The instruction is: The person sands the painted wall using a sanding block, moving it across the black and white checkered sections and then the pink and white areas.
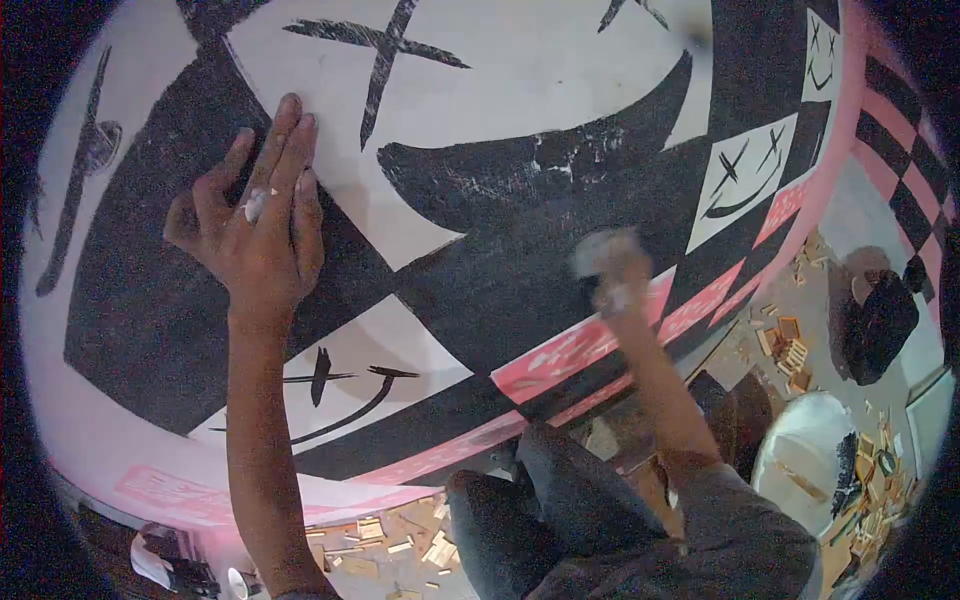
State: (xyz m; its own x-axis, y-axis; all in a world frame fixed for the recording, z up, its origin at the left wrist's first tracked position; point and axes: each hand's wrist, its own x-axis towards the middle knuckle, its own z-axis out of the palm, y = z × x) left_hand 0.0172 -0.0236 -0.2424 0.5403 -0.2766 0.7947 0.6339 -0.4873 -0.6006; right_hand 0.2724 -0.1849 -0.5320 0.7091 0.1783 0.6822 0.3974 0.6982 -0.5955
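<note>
A large curved surface (480, 300) painted in black and white checks fills most of the view, with smiling faces and pink patches along its lower edge. My left hand (265, 215) lies on it at the left, fingers stretched out over a border between black and white. Something white (257, 204) is wrapped round or stuck on one of its fingers. Over the black area right of centre, my right hand (628, 275) is closed and blurred by motion. A pale, greyish pad-like thing (597, 250) shows at its fingers; its kind is too smeared to name.
My bent knees (560, 490) are below the surface's lower edge. Scraps of wood (790, 350) litter the floor at the right and bottom. A round white container (805, 465) with a stick stands at lower right. A dark bag-like object (872, 320) and a pink-and-black checkered surface (905, 130) are farther right.
</note>
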